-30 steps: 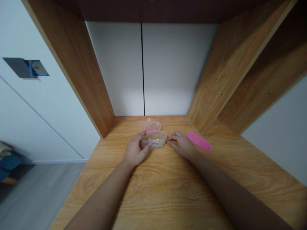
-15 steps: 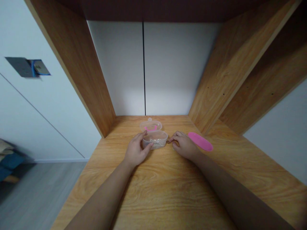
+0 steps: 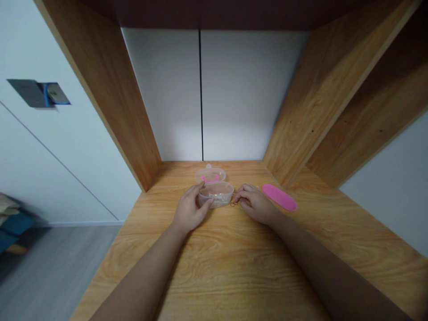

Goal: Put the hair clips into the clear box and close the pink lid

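Observation:
My left hand (image 3: 189,208) grips the left end of a clear plastic box (image 3: 222,203), thumb at the front and fingers on the rim. The oval box stands on the wooden surface, its hinged lid (image 3: 211,174) laid open behind it with a pink handle (image 3: 210,178). Small shiny contents, too unclear to name, lie inside. To the right of the box, my right hand (image 3: 256,203) has its fingers curled together at a thin dark looped band (image 3: 233,204), perhaps a hair tie. The band hangs at the fingertips, close to the wooden surface.
A flat pink oval piece (image 3: 280,197) lies on the wooden surface (image 3: 214,267) just past my right hand. Wooden side panels (image 3: 110,89) and a white back wall (image 3: 234,98) enclose the space. On the left wall sits an uncovered socket (image 3: 50,94) with blue wire.
The dark band at my right fingertips has come down slightly toward me, and its loops show more distinctly. My left hand and the box stay in place.

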Action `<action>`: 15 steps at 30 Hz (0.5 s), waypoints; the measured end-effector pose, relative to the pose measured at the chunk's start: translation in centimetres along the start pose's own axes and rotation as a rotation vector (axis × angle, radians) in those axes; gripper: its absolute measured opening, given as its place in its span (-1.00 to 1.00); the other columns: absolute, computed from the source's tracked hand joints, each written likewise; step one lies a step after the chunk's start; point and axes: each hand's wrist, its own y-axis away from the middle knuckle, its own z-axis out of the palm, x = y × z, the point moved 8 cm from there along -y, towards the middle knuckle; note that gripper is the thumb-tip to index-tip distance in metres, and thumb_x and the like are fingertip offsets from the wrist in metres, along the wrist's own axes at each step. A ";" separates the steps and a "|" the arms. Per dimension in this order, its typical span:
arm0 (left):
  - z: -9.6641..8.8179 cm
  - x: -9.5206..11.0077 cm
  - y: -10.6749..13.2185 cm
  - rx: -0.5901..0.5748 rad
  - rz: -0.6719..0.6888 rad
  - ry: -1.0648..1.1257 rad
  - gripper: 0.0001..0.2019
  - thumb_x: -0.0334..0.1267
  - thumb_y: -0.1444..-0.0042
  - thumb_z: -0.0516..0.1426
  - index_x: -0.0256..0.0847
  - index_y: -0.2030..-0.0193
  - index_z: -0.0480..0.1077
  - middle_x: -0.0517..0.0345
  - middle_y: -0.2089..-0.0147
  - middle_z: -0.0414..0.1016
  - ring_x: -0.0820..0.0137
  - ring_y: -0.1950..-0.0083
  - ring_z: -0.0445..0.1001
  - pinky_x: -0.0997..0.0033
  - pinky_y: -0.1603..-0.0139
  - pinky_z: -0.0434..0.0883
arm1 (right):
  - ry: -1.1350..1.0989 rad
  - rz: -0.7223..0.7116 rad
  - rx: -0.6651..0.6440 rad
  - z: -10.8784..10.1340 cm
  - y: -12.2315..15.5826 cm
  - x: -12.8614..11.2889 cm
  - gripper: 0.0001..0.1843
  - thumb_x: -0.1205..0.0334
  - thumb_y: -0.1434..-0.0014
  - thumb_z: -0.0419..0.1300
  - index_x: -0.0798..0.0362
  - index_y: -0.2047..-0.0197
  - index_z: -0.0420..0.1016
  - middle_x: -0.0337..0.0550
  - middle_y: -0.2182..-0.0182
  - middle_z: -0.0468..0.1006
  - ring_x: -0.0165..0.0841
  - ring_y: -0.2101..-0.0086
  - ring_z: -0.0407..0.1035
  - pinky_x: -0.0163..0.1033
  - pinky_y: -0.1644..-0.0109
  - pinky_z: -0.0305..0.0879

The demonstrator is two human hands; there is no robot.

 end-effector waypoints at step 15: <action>-0.1 0.1 0.0 0.001 -0.003 -0.004 -0.43 -0.12 -0.20 0.22 -0.24 -0.31 0.28 -0.09 -0.14 0.51 0.17 -0.15 0.50 0.08 -0.22 0.42 | 0.035 -0.017 -0.139 0.9 -0.1 -1.8 -0.86 0.32 -0.32 0.11 0.02 0.25 0.48 -0.10 0.22 0.46 -0.24 0.12 0.31 -0.12 0.00 0.24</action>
